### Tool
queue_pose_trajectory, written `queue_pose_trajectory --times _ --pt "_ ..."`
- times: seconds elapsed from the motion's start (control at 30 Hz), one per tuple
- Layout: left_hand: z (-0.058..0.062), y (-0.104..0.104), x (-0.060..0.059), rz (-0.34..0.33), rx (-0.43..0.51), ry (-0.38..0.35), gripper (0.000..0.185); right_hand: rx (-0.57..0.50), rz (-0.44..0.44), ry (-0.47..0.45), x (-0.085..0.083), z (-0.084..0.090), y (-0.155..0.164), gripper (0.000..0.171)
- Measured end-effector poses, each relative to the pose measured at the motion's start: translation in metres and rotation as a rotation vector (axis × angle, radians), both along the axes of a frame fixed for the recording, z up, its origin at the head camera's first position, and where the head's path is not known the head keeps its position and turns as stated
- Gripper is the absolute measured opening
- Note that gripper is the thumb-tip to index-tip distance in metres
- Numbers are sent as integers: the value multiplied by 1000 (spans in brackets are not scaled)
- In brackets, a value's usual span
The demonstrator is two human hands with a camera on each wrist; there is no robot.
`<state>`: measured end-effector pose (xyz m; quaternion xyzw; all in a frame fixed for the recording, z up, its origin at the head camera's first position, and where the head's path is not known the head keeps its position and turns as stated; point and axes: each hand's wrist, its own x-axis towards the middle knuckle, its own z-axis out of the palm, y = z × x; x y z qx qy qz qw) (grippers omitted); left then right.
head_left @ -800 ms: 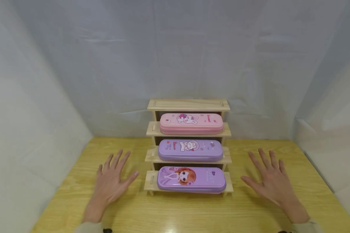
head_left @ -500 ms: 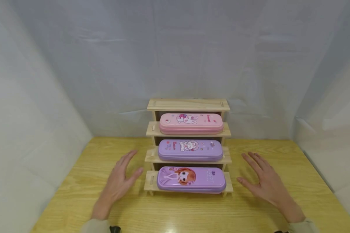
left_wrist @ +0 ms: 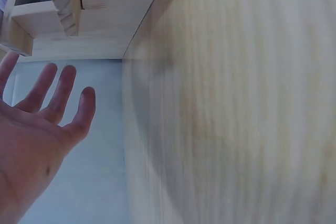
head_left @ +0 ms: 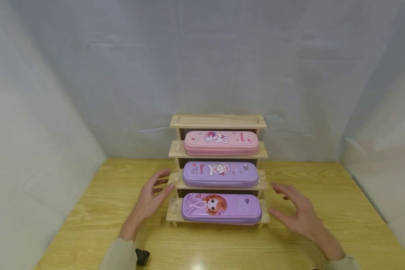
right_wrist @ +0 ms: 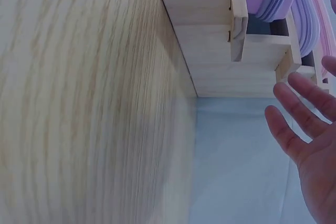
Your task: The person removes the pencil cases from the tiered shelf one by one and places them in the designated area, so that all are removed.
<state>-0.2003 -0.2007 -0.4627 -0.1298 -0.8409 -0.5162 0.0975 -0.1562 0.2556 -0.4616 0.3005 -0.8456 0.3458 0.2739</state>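
In the head view a stepped wooden rack (head_left: 219,120) carries three zipped pencil cases, one per shelf. A pink case (head_left: 221,142) with a rabbit print lies above a lilac case (head_left: 221,174), also rabbit-printed. On the lowest shelf is a purple case (head_left: 221,207) printed with a doll-like figure. My left hand (head_left: 149,197) is beside the rack's left end, its fingertips close to the second-lowest shelf; whether they touch it I cannot tell. At the right end, my right hand (head_left: 300,213) hovers just apart from the wood, fingers gently bent. Neither hand holds anything.
The rack stands on a yellowish wood-grain table (head_left: 202,243). Pale sheeting (head_left: 219,67) hangs behind it and along both sides. A small black object (head_left: 142,257) sits at the left sleeve cuff.
Both hands have moved inward toward the ends of the rack, and their spread fingers have come together and bent a little. The rack and cases stay in place.
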Motion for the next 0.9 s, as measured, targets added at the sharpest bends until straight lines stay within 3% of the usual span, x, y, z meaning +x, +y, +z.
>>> queue_pose_trajectory --times 0.2,0.4,0.67,0.9 --pt "3 5 -9 -22 48 -73 45 5 40 -25 0 1 -8 77" --pt "2 11 -17 -25 104 -88 42 14 87 -61 -2 0 -16 73" --pt "-4 16 -23 -51 293 -181 41 32 137 -88 -2 1 -28 69" --pt "-3 17 -24 -48 311 -225 42 101 120 -103 -2 -3 -36 70"
